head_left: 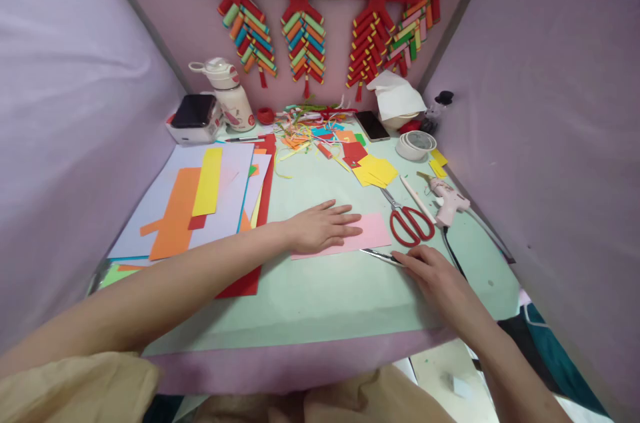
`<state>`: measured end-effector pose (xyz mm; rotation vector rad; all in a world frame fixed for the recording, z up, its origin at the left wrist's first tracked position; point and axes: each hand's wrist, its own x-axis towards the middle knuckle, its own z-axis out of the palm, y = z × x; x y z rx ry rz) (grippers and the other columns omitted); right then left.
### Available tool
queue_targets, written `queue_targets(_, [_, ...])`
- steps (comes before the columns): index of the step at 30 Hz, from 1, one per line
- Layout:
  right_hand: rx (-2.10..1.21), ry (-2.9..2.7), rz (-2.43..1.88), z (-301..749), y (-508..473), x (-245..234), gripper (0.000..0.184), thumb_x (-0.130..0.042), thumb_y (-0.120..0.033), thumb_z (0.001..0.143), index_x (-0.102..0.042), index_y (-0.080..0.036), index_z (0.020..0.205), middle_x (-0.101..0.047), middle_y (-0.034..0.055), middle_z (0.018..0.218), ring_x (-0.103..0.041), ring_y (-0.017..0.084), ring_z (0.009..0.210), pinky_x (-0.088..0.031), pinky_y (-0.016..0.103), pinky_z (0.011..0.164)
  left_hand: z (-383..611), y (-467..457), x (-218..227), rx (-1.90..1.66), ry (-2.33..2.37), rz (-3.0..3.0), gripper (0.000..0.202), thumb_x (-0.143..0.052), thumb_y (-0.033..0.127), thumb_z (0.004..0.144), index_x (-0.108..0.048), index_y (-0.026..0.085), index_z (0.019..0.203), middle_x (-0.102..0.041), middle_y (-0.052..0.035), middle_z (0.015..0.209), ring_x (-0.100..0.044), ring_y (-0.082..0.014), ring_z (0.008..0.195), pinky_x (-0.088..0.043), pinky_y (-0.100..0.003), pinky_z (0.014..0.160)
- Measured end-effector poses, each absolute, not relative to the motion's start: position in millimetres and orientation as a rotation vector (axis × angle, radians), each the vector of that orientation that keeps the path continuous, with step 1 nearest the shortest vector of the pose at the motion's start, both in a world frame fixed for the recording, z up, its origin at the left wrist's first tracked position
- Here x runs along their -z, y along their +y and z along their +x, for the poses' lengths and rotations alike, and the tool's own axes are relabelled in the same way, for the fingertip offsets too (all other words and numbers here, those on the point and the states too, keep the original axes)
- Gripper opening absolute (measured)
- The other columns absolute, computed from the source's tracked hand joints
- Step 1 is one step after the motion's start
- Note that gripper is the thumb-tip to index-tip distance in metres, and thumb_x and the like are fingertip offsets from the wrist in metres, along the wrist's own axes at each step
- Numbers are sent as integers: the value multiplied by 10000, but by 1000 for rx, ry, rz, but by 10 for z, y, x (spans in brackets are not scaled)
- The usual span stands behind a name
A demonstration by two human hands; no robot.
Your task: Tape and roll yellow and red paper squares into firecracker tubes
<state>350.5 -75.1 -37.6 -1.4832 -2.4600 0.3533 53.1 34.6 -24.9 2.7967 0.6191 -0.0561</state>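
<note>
My left hand (323,226) lies flat, fingers stretched out, on a pink paper rectangle (373,231) on the pale green table (325,296). My right hand (433,273) rests just below the paper's right corner, fingertips on a thin metal blade or ruler (380,254) that lies along the paper's lower edge. Whether the fingers grip it or only touch it is unclear. Red-handled scissors (407,220) lie right of the pink paper, close to both hands.
A stack of coloured sheets (200,200) covers the left of the table. A pink glue gun (450,200), tape rolls (416,144), yellow squares (375,171), paper scraps (310,130), a phone (373,125), a bottle (230,96) and a small printer (195,118) lie farther back. Paper decorations hang on the back wall.
</note>
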Motion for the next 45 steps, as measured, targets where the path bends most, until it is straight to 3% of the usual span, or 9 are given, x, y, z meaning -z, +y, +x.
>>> queue_targets(6, [-420, -2488, -1448, 3283, -774, 324, 454, -390, -110, 882, -525, -319, 1261, -550, 63, 1001, -531, 203, 902, -454, 305, 724, 544, 327, 264, 25, 629, 2806, 471, -255, 418, 964, -302, 341, 1426, -231, 25, 1528, -110, -198, 1421, -39, -446, 1135])
queue_targets(27, [-415, -2649, -1316, 2161, -924, 123, 457, -434, -73, 827, -545, -261, 1229, -570, 80, 926, -536, 223, 820, -444, 296, 656, 514, 291, 253, -115, 604, 2779, 441, -331, 366, 947, -396, 332, 1382, -329, 16, 1490, -185, -187, 1404, -51, -443, 1139])
queue_targets(34, [-832, -2613, -1203, 2415, -981, -182, 403, -427, -149, 886, -540, -327, 1229, -577, 40, 944, -561, 181, 854, -472, 284, 737, 511, 308, 227, -48, 600, 2776, 458, -320, 395, 948, -367, 318, 1397, -282, 18, 1511, -170, -189, 1408, -44, -431, 1136])
queue_targets(37, [-898, -2482, -1176, 2816, -883, -398, 331, -403, -247, 922, -576, -326, 1193, -595, 51, 979, -583, 179, 880, -482, 282, 755, 518, 291, 111, -110, 679, 2781, 437, -331, 406, 947, -451, 263, 1342, -394, -25, 1456, -275, -206, 1367, -110, -419, 1125])
queue_targets(40, [-650, -2263, -1320, 3053, -627, -546, 330, -430, -312, 916, -579, -300, 1211, -598, 87, 1045, -584, 223, 958, -474, 339, 809, 495, 170, -13, -223, 967, 2725, 445, -348, 476, 928, -570, 201, 1199, -599, -83, 1228, -466, -235, 1205, -271, -390, 1048])
queue_targets(43, [-365, -2176, -1432, 2944, -195, -533, 319, -450, -297, 903, -600, -251, 1182, -602, 97, 1007, -589, 236, 930, -464, 361, 801, 435, -56, -45, -324, 1295, 2601, 658, -516, 627, 782, -523, 141, 1225, -563, -152, 1196, -488, -296, 1125, -368, -407, 943])
queue_targets(45, [-279, -2244, -1433, 2728, 147, -436, 321, -463, -258, 891, -600, -208, 1177, -601, 104, 1014, -580, 252, 967, -455, 373, 811, 392, -200, -4, -339, 1416, 2513, 748, -630, 610, 696, -479, 143, 1260, -522, -154, 1210, -458, -309, 1132, -371, -417, 929])
